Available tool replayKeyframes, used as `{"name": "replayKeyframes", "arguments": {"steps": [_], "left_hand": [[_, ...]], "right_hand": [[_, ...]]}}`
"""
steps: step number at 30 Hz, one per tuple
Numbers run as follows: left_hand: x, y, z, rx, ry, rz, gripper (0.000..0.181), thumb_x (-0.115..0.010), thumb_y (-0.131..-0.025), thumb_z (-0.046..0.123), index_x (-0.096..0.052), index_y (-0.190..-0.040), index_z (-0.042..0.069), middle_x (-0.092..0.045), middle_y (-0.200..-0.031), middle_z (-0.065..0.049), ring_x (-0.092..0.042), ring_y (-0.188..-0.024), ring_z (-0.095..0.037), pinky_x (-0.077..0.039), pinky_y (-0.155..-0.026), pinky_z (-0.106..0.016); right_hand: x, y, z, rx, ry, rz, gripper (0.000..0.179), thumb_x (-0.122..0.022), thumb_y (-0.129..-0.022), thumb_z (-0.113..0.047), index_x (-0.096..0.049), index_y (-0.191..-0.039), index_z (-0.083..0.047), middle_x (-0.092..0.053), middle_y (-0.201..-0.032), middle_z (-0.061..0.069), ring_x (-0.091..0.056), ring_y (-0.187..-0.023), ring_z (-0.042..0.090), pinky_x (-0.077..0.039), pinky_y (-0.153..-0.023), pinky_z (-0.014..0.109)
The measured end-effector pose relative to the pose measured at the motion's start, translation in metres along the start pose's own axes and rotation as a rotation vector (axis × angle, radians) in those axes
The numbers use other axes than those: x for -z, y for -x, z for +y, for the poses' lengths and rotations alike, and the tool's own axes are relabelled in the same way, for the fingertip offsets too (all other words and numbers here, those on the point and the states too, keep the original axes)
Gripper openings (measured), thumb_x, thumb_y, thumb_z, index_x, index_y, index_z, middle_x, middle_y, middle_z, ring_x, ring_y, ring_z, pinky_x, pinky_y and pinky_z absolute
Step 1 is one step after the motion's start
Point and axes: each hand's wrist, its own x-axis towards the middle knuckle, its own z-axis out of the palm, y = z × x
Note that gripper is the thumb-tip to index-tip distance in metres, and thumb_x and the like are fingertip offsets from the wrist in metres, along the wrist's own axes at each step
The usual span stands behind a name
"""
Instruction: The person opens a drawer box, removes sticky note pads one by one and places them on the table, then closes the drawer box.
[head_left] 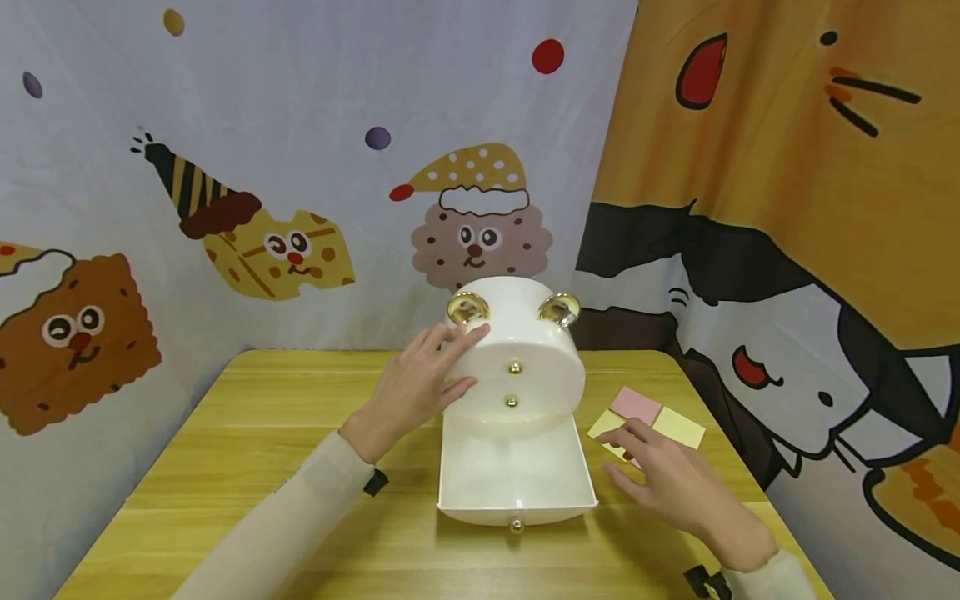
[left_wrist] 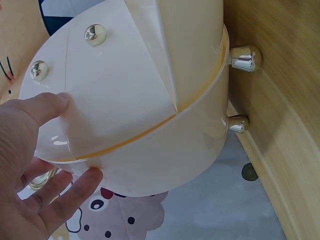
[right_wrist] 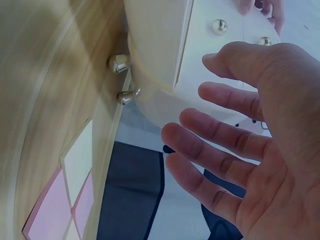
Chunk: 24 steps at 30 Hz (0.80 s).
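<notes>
A rounded white drawer box (head_left: 551,379) with two gold ears and gold knobs stands on the table. Its lowest drawer (head_left: 517,471) is pulled out toward me. My left hand (head_left: 412,383) holds the box's upper left edge, the thumb on the front and the fingers round the side, as the left wrist view shows. My right hand (head_left: 671,475), palm facing the box in the right wrist view, hovers right of the drawer with loosely bent fingers and holds nothing. Past its fingertips lie a pink sticky pad (head_left: 636,406) and a yellow sticky pad (head_left: 679,427), with others partly hidden by that hand.
The wooden table (head_left: 300,467) carries the box near its middle and the pads to the right. A cartoon-printed curtain (head_left: 315,150) hangs behind the table and along its right side. Small gold feet (left_wrist: 245,58) support the box.
</notes>
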Motion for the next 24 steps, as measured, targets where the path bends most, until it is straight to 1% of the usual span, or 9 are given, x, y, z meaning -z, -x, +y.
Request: {"name": "replayKeyframes", "arguments": {"steps": [3, 6, 10, 14, 18, 24], "left_hand": [[0.001, 0.0, 0.0, 0.005, 0.003, -0.005, 0.085, -0.094, -0.103, 0.037, -0.051, -0.177, 0.031, -0.068, -0.134, -0.008, -0.068, -0.102, -0.023, -0.049, -0.053, -0.02], [0.001, 0.001, 0.001, 0.01, -0.001, -0.018, 0.085, -0.092, -0.104, 0.037, -0.05, -0.178, 0.032, -0.068, -0.134, -0.008, -0.068, -0.103, -0.023, -0.049, -0.053, -0.021], [0.001, 0.001, 0.0, 0.015, 0.005, -0.023, 0.085, -0.091, -0.105, 0.037, -0.049, -0.178, 0.032, -0.068, -0.135, -0.007, -0.068, -0.104, -0.023, -0.049, -0.054, -0.021], [0.0, 0.001, 0.0, 0.017, 0.007, -0.022, 0.085, -0.092, -0.105, 0.038, -0.049, -0.178, 0.033, -0.068, -0.136, -0.007, -0.068, -0.105, -0.023, -0.049, -0.053, -0.02], [0.0, 0.001, 0.0, 0.014, 0.003, -0.021, 0.085, -0.092, -0.105, 0.038, -0.049, -0.178, 0.033, -0.069, -0.137, -0.007, -0.068, -0.105, -0.023, -0.049, -0.053, -0.02], [0.001, 0.0, 0.001, 0.009, 0.007, -0.006, 0.084, -0.093, -0.103, 0.038, -0.052, -0.177, 0.031, -0.07, -0.138, -0.009, -0.069, -0.106, -0.025, -0.05, -0.053, -0.021]], "right_hand": [[0.001, -0.001, -0.003, 0.021, -0.006, 0.017, 0.041, -0.099, -0.094, -0.022, -0.082, -0.13, -0.025, -0.075, -0.118, -0.007, -0.07, -0.088, 0.003, -0.05, -0.06, 0.018], [0.002, -0.001, -0.006, 0.024, -0.006, 0.013, 0.041, -0.1, -0.094, -0.022, -0.082, -0.13, -0.024, -0.075, -0.117, -0.006, -0.07, -0.088, 0.002, -0.05, -0.061, 0.017], [0.002, -0.003, -0.011, 0.022, -0.002, 0.0, 0.041, -0.1, -0.093, -0.024, -0.082, -0.13, -0.024, -0.073, -0.115, -0.008, -0.067, -0.088, -0.001, -0.05, -0.062, 0.017], [0.002, -0.004, -0.016, 0.05, 0.001, 0.006, 0.041, -0.101, -0.093, -0.024, -0.083, -0.13, -0.024, -0.072, -0.111, -0.01, -0.065, -0.089, -0.001, -0.053, -0.065, 0.019], [0.002, -0.006, -0.022, 0.075, -0.018, 0.004, 0.04, -0.099, -0.094, -0.024, -0.084, -0.13, -0.025, -0.075, -0.111, -0.013, -0.07, -0.09, 0.0, -0.057, -0.068, 0.02], [-0.001, -0.009, -0.029, 0.118, -0.035, 0.028, 0.034, -0.098, -0.095, -0.026, -0.084, -0.126, -0.025, -0.078, -0.108, -0.012, -0.071, -0.085, -0.001, -0.052, -0.063, 0.017]]}}
